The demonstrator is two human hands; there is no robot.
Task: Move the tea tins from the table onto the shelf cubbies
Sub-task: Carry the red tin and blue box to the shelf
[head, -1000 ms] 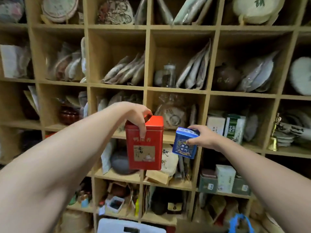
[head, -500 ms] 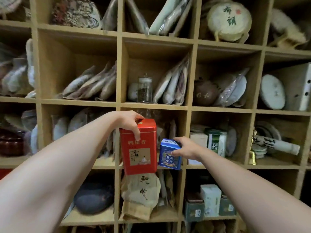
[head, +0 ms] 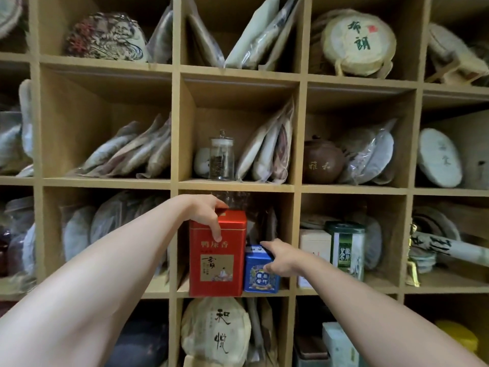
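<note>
Two rigid tins: left hand fingers clamp red tin lid (likely light), right hand pinches blue tin top.

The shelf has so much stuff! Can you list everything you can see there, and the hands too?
red tea tin: 1, red, middle cubby, front edge
blue tea tin: 1, blue, right beside the red one
glass jar: 1, clear, cubby above
teapot: 1, brown, cubby up-right
green tin: 1, green, cubby to the right
shelf: 1, tan wood, many cubbies
left hand: 1, grips the red tin's top
right hand: 1, holds the blue tin
</note>
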